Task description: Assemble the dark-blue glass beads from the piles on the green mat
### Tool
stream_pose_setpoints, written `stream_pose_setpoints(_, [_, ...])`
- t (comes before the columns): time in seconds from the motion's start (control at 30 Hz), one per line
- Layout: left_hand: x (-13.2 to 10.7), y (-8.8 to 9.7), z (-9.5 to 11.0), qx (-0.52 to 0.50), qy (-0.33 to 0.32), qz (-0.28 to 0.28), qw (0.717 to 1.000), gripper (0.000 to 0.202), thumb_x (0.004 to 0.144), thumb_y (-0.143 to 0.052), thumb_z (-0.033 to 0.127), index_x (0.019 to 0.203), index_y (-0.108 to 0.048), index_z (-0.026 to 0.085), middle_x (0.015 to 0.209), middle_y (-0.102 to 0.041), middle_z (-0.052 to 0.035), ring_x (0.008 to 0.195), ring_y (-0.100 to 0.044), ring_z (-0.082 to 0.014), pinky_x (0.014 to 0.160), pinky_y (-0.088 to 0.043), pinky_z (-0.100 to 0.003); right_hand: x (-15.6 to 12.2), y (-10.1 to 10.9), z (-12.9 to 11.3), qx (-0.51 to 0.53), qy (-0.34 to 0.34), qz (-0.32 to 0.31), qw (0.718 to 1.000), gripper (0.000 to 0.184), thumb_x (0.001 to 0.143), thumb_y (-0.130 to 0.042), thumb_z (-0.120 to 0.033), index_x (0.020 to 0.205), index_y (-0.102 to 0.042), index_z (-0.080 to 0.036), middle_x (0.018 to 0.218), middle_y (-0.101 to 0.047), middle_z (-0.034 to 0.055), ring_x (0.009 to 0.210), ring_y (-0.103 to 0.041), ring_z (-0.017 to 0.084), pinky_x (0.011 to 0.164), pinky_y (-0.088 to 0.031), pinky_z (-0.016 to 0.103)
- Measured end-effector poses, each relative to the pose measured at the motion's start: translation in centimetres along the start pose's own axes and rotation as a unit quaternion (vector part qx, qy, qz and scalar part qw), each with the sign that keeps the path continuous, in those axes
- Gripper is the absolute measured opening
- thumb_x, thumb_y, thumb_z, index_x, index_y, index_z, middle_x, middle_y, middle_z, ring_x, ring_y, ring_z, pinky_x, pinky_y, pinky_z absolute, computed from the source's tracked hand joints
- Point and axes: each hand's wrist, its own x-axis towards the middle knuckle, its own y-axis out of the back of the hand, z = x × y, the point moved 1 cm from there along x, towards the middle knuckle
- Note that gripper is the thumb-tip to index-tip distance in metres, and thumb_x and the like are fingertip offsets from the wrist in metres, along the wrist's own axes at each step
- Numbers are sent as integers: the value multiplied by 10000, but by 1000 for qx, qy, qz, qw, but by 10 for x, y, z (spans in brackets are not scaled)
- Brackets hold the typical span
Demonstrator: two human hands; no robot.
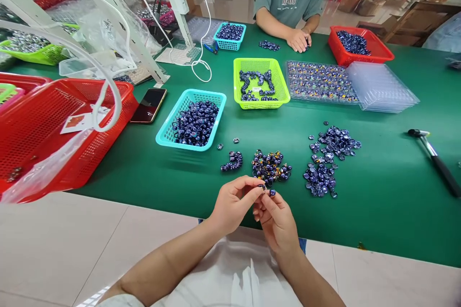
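Observation:
My left hand (234, 204) pinches a small dark ring-shaped piece (261, 186) between thumb and fingertips. Close against it, my right hand (279, 223) grips a small shiny dark-blue rounded piece (272, 193); its fingers are partly hidden. Just beyond both hands lies a pile of dark-blue pieces with orange bits (270, 165). To its left is a curved row of dark ring-like pieces (232, 161), with two loose discs near it. On the right are heaps of flat dark-blue discs (320, 180). A light-blue basket (163, 140) holds many dark rings.
A green basket (261, 63) with rows of pieces stands mid-table, beside a filled clear tray (320, 81) and stacked empty trays (382, 88). A hammer (437, 158) lies right. A phone (148, 105) and large red basket (118, 88) are left. Another person's hands (298, 40) rest opposite.

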Motion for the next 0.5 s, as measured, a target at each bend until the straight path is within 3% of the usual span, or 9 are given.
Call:
stream_pose_setpoints(0.07, [1, 2, 1, 14, -5, 14, 1000, 173, 804, -733, 299, 887, -740, 147, 799, -739, -52, 681, -671, -155, 631, -573, -243, 1, 7, -3, -72, 68, 27, 995, 212, 816, -751, -397, 889, -719, -200, 783, -680, 33, 637, -621, 144, 554, -516, 266])
stream_pose_setpoints(0.13, [1, 3, 0, 26, 2, 23, 999, 169, 786, -750, 283, 885, -753, 145, 842, -757, -62, 759, -678, -163, 711, -561, -241, 0, 15, -8, -184, 168, 51, 967, 161, 880, -685, -351, 955, -736, -217, 871, -691, 49, 708, -639, 161, 608, -540, 290])
stream_pose_setpoints(0.2, [1, 3, -2, 26, 20, 24, 999, 176, 774, -761, 286, 880, -760, 144, 830, -758, -59, 751, -667, -155, 704, -542, -232, -3, 21, -13, -301, 290, 60, 906, 147, 914, -636, -256, 1023, -734, -249, 982, -689, 59, 815, -656, 183, 666, -555, 309])
stream_pose_setpoints(0.3, [1, 1, -4, 13, 44, 17, 999, 186, 763, -771, 295, 872, -762, 144, 785, -748, -46, 717, -650, -144, 684, -526, -227, -6, 24, -19, -407, 453, 7, 793, 339, 890, -606, -88, 1145, -693, -294, 1032, -691, 56, 910, -666, 198, 717, -574, 330])
stream_pose_setpoints(0.4, [1, 0, -4, -4, 57, 6, 998, 190, 758, -778, 301, 872, -766, 150, 785, -751, -44, 722, -655, -150, 692, -527, -238, -7, 22, -23, -441, 516, -82, 730, 501, 855, -581, 14, 1239, -630, -305, 1015, -702, 54, 909, -671, 190, 725, -587, 343])
stream_pose_setpoints(0.5, [0, 3, -5, -12, 55, -15, 998, 186, 766, -774, 305, 887, -778, 163, 796, -756, -45, 741, -663, -158, 703, -529, -244, -8, 21, -25, -441, 510, -126, 727, 530, 842, -575, 48, 1248, -608, -293, 1036, -701, 62, 914, -669, 187, 708, -593, 340])
